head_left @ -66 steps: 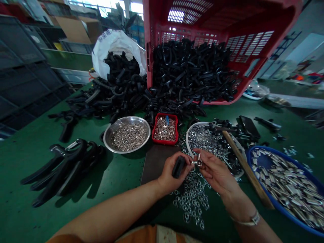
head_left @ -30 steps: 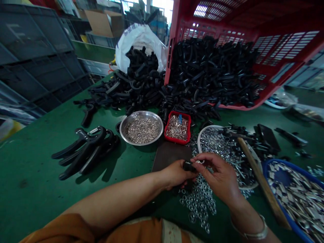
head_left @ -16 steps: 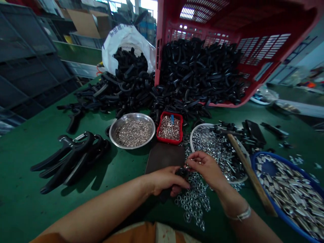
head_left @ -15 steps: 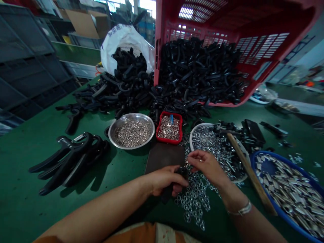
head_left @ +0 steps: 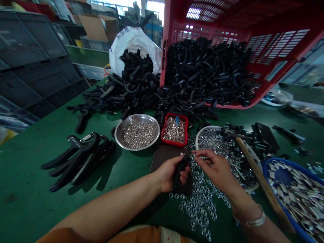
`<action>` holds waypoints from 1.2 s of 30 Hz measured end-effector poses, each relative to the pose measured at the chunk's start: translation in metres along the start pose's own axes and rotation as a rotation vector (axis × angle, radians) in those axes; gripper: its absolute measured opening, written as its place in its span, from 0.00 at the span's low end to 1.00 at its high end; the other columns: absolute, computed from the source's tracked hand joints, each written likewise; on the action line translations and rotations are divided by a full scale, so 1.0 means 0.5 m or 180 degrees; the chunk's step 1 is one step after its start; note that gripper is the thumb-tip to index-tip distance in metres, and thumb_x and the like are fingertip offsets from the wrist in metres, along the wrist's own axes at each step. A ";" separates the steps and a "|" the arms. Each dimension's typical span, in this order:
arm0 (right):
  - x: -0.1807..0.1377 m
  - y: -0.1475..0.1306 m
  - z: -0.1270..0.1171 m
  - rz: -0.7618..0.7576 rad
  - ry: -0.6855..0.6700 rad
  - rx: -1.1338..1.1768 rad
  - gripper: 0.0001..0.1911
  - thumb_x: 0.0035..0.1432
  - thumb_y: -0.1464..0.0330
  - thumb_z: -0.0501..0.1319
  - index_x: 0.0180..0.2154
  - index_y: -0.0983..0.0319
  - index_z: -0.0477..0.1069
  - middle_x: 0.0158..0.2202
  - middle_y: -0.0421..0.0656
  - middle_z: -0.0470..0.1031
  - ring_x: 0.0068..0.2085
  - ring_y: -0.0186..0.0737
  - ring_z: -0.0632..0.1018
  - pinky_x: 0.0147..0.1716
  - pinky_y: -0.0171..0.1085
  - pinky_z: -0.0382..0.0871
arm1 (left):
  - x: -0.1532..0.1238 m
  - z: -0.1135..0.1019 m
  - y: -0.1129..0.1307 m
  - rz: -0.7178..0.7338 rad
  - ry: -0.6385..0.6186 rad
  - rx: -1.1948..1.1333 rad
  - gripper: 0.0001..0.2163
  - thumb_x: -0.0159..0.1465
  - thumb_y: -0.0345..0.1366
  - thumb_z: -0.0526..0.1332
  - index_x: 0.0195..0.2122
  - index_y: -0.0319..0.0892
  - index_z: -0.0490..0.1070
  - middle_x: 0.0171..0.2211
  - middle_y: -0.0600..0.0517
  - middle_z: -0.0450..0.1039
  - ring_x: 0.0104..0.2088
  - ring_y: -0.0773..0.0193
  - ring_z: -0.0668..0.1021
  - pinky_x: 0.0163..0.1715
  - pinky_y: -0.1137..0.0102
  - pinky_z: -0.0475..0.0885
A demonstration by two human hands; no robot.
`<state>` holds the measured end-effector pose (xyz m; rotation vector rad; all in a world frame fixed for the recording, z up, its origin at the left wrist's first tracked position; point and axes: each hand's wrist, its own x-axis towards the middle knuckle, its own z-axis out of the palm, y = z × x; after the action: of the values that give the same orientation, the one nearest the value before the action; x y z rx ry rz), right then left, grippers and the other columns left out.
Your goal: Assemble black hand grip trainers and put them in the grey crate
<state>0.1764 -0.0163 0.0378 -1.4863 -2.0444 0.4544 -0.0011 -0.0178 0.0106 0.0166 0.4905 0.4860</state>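
My left hand (head_left: 170, 173) grips a black plastic handle piece (head_left: 179, 172), held upright over a dark metal plate (head_left: 163, 156). A small metal part sticks out of its top end. Just to its right, my right hand (head_left: 215, 167) pinches a small metal piece between thumb and fingers. Loose metal washers (head_left: 199, 206) lie scattered on the green table (head_left: 30, 175) under both hands.
A steel bowl of small rings (head_left: 137, 134), a red tray of pins (head_left: 175, 131), a white bowl of washers (head_left: 215, 141) and a blue bowl of metal clips (head_left: 296, 189) ring the hands. A wooden stick (head_left: 258, 175), assembled black grippers (head_left: 81, 158), a heap of black parts (head_left: 192, 77) and a tipped red crate (head_left: 253, 44) lie around.
My left hand has turned the black handle upright above the plate. My right hand has drawn slightly away to the right, its fingers still pinched.
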 end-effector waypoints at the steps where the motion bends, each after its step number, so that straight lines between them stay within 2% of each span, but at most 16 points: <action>1: -0.010 -0.022 0.006 -0.0146 -0.0006 0.0055 0.11 0.57 0.64 0.53 0.39 0.61 0.68 0.39 0.45 0.75 0.34 0.37 0.77 0.32 0.36 0.71 | 0.001 0.004 -0.002 0.0036 0.0012 0.0014 0.13 0.61 0.42 0.52 0.31 0.35 0.64 0.23 0.54 0.61 0.16 0.77 0.61 0.13 0.83 0.57; 4: -0.025 -0.062 0.023 -0.0672 0.0246 -0.0462 0.14 0.57 0.67 0.52 0.44 0.63 0.67 0.39 0.48 0.75 0.37 0.40 0.76 0.35 0.40 0.71 | 0.000 0.014 -0.010 0.0223 0.0192 0.0201 0.13 0.61 0.43 0.53 0.30 0.36 0.63 0.21 0.55 0.60 0.15 0.78 0.60 0.12 0.84 0.54; 6: -0.025 -0.068 0.031 -0.0825 0.0367 -0.0808 0.13 0.59 0.68 0.51 0.43 0.64 0.69 0.37 0.49 0.76 0.38 0.42 0.76 0.36 0.41 0.70 | -0.003 0.017 -0.018 0.0509 0.0340 0.0419 0.11 0.61 0.42 0.55 0.31 0.37 0.62 0.21 0.57 0.59 0.15 0.79 0.60 0.12 0.84 0.53; 9: -0.022 -0.065 0.041 -0.0660 0.0377 -0.1015 0.13 0.60 0.69 0.49 0.35 0.64 0.72 0.31 0.48 0.75 0.33 0.41 0.75 0.32 0.40 0.70 | -0.003 0.013 -0.028 0.0921 0.0482 0.0710 0.09 0.58 0.39 0.58 0.34 0.41 0.61 0.23 0.58 0.61 0.15 0.79 0.61 0.13 0.84 0.54; 12: -0.023 -0.069 0.052 -0.0469 0.0381 -0.1081 0.14 0.61 0.69 0.48 0.32 0.64 0.72 0.29 0.47 0.74 0.32 0.41 0.74 0.32 0.40 0.69 | 0.003 0.006 -0.034 0.0882 0.0577 0.0641 0.08 0.58 0.37 0.59 0.35 0.43 0.60 0.23 0.59 0.61 0.14 0.80 0.60 0.13 0.84 0.54; 15: -0.027 -0.076 0.052 -0.0410 0.0174 -0.0968 0.16 0.62 0.67 0.47 0.37 0.64 0.71 0.31 0.47 0.74 0.35 0.40 0.74 0.34 0.38 0.68 | 0.007 0.001 -0.034 0.0780 0.0665 0.0407 0.09 0.57 0.39 0.60 0.33 0.42 0.61 0.21 0.60 0.59 0.13 0.81 0.59 0.12 0.84 0.53; 17: -0.017 -0.069 0.036 -0.0592 -0.0287 -0.0820 0.16 0.62 0.65 0.46 0.43 0.62 0.70 0.35 0.45 0.74 0.37 0.37 0.74 0.36 0.37 0.68 | 0.006 0.001 -0.029 0.0821 0.0678 0.0382 0.11 0.56 0.39 0.62 0.33 0.41 0.62 0.21 0.60 0.59 0.13 0.81 0.59 0.11 0.85 0.53; 20: 0.034 -0.015 -0.018 -0.0459 -0.0784 -0.1366 0.17 0.61 0.64 0.48 0.50 0.57 0.65 0.42 0.42 0.73 0.42 0.35 0.73 0.39 0.34 0.67 | 0.001 0.006 -0.014 0.0802 0.0803 0.0334 0.10 0.55 0.37 0.63 0.33 0.39 0.63 0.24 0.58 0.65 0.13 0.83 0.57 0.10 0.85 0.51; 21: 0.060 0.014 -0.042 -0.0045 -0.0665 -0.1854 0.17 0.61 0.64 0.49 0.51 0.55 0.64 0.43 0.42 0.73 0.42 0.35 0.73 0.40 0.34 0.66 | -0.001 0.008 -0.009 0.0766 0.0866 0.0277 0.10 0.55 0.37 0.63 0.33 0.38 0.63 0.26 0.57 0.66 0.12 0.83 0.57 0.09 0.85 0.51; 24: 0.147 0.119 -0.109 0.0729 -0.0249 -0.2471 0.18 0.60 0.69 0.48 0.49 0.69 0.65 0.43 0.56 0.71 0.45 0.45 0.72 0.40 0.42 0.66 | -0.005 0.010 0.003 0.0678 0.0947 0.0098 0.12 0.55 0.40 0.62 0.32 0.37 0.63 0.26 0.55 0.67 0.12 0.84 0.55 0.09 0.85 0.50; 26: 0.193 0.180 -0.136 0.0974 -0.0254 -0.2684 0.15 0.60 0.68 0.51 0.45 0.68 0.68 0.41 0.55 0.72 0.44 0.46 0.72 0.39 0.44 0.66 | -0.006 0.008 0.006 0.0635 0.0915 0.0108 0.13 0.55 0.42 0.62 0.31 0.36 0.63 0.24 0.56 0.66 0.12 0.84 0.55 0.09 0.85 0.50; 28: 0.218 0.221 -0.141 0.1078 -0.0349 -0.2834 0.13 0.58 0.65 0.54 0.42 0.66 0.69 0.40 0.48 0.72 0.42 0.42 0.73 0.39 0.44 0.67 | -0.007 0.005 0.008 0.0617 0.0865 0.0130 0.14 0.56 0.43 0.61 0.30 0.36 0.63 0.22 0.57 0.64 0.12 0.83 0.54 0.09 0.85 0.49; 30: 0.225 0.241 -0.132 0.1065 -0.0406 -0.2947 0.10 0.57 0.67 0.55 0.38 0.66 0.70 0.37 0.47 0.73 0.41 0.41 0.73 0.39 0.44 0.66 | -0.009 0.002 0.010 0.0619 0.0781 0.0109 0.13 0.57 0.43 0.60 0.30 0.37 0.63 0.21 0.57 0.64 0.12 0.83 0.54 0.09 0.85 0.49; 32: 0.218 0.243 -0.123 0.0995 -0.0376 -0.3026 0.09 0.56 0.73 0.53 0.35 0.68 0.71 0.35 0.52 0.74 0.41 0.46 0.73 0.38 0.43 0.66 | -0.013 -0.002 0.014 0.0584 0.0662 0.0049 0.12 0.58 0.42 0.59 0.30 0.37 0.63 0.22 0.57 0.64 0.12 0.83 0.55 0.09 0.85 0.49; 34: 0.205 0.232 -0.122 0.0935 -0.0265 -0.3069 0.12 0.55 0.76 0.50 0.35 0.71 0.72 0.34 0.58 0.73 0.42 0.51 0.73 0.36 0.44 0.65 | -0.017 -0.004 0.018 0.0526 0.0503 -0.0037 0.11 0.59 0.42 0.58 0.31 0.37 0.63 0.23 0.56 0.65 0.12 0.83 0.55 0.10 0.85 0.49; 36: 0.186 0.209 -0.127 0.0866 -0.0110 -0.3097 0.13 0.55 0.74 0.50 0.38 0.72 0.71 0.35 0.60 0.72 0.42 0.54 0.72 0.37 0.45 0.64 | -0.019 -0.005 0.022 0.0491 0.0372 -0.0129 0.11 0.59 0.42 0.58 0.31 0.37 0.63 0.24 0.56 0.65 0.12 0.83 0.56 0.10 0.85 0.49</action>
<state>0.2736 0.1022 0.0504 -2.3120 -2.1996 -0.5220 -0.0143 -0.0125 0.0143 -0.0131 0.5965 0.6508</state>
